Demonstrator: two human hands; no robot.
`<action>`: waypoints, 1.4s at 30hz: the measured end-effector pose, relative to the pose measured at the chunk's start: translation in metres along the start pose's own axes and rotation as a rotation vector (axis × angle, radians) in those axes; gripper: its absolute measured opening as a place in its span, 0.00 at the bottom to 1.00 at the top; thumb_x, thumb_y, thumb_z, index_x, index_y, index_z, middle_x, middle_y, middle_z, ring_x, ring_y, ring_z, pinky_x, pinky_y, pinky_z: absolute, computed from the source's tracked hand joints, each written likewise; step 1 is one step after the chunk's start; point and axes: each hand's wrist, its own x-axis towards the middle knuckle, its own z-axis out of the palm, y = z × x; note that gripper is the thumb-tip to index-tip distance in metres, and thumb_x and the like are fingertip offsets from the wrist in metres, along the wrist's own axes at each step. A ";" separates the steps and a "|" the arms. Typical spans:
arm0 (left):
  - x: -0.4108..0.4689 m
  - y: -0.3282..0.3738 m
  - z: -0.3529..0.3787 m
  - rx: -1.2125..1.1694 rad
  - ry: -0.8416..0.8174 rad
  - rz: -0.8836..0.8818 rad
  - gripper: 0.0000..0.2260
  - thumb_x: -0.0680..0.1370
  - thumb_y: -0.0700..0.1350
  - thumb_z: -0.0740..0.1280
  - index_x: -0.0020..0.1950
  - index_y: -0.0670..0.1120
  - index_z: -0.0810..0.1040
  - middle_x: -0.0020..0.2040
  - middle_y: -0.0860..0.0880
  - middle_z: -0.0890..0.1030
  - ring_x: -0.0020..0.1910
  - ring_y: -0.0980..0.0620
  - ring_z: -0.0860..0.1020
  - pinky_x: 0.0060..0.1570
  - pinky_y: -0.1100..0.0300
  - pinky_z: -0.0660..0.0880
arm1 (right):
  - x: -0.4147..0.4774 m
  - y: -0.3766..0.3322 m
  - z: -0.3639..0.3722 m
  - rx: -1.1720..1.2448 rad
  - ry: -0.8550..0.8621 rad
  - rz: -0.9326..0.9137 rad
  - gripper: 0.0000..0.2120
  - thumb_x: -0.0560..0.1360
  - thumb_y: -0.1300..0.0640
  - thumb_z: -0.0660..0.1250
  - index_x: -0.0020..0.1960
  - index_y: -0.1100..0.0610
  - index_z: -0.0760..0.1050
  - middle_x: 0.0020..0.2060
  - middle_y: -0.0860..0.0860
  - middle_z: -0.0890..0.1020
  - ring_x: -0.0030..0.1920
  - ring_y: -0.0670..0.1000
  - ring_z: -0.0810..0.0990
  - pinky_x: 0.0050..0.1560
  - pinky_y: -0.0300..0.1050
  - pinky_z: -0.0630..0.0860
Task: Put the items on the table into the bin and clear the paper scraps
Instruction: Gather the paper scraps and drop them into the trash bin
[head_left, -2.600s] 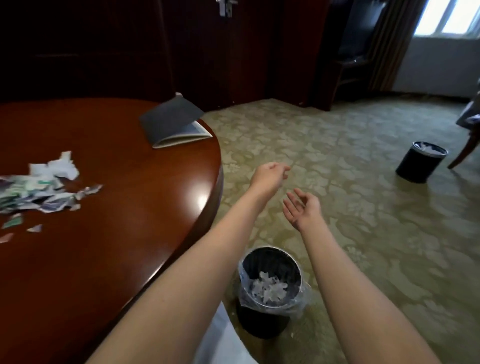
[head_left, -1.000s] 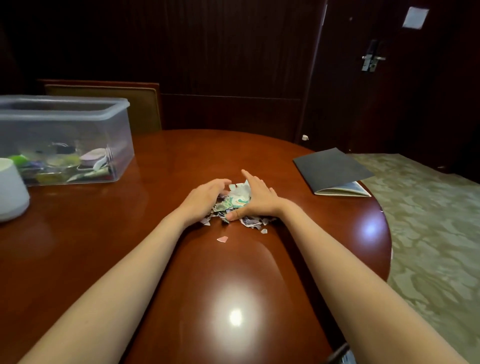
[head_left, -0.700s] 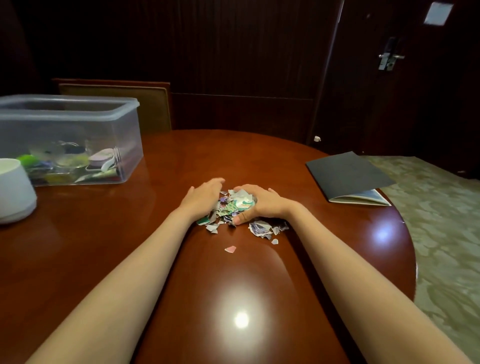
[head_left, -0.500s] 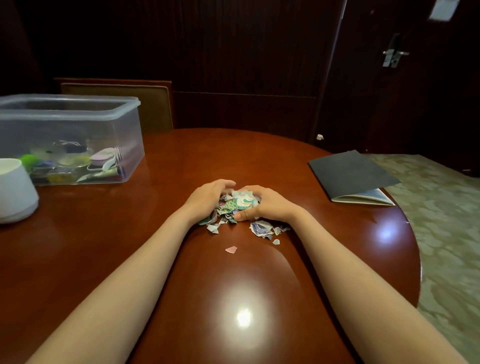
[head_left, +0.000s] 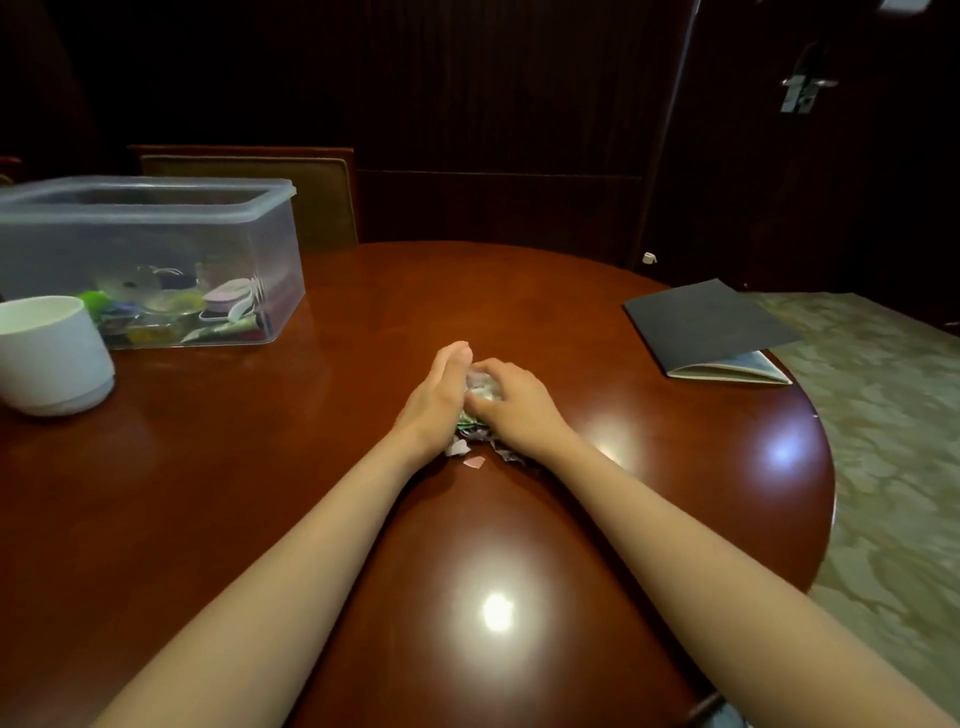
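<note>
While pressed close, fingers (head_left: 456, 361) around paper scraps (head_left: 479, 387)

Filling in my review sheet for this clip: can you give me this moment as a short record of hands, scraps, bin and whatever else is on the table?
hands: left hand presses straight fingers against the pile; right hand curls over it
scraps: paper scraps bunched between both hands; one pink scrap loose, nearer the person
bin: clear bin at far left of table, small items inside
other: white cup in front of the bin; dark booklet near right edge
stage: scraps gathered, not yet lifted
</note>
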 end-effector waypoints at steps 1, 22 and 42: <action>-0.002 0.004 0.003 0.005 0.076 -0.021 0.29 0.76 0.62 0.44 0.74 0.51 0.59 0.72 0.48 0.67 0.71 0.48 0.65 0.71 0.49 0.60 | 0.001 -0.003 0.004 0.030 0.025 -0.008 0.14 0.77 0.56 0.61 0.61 0.57 0.74 0.56 0.55 0.79 0.57 0.55 0.75 0.56 0.49 0.70; -0.019 0.055 0.029 -0.647 0.444 -0.081 0.08 0.77 0.43 0.62 0.47 0.47 0.82 0.41 0.53 0.80 0.41 0.56 0.78 0.39 0.64 0.74 | 0.008 -0.030 0.010 1.046 0.332 0.362 0.10 0.78 0.60 0.57 0.45 0.58 0.77 0.38 0.50 0.79 0.40 0.48 0.78 0.38 0.40 0.74; -0.014 0.056 0.014 -0.493 0.233 -0.118 0.19 0.82 0.46 0.48 0.69 0.44 0.70 0.66 0.43 0.74 0.66 0.47 0.72 0.65 0.56 0.65 | -0.003 -0.028 -0.017 1.059 0.486 0.585 0.10 0.74 0.51 0.66 0.41 0.57 0.74 0.38 0.54 0.79 0.35 0.51 0.75 0.34 0.43 0.72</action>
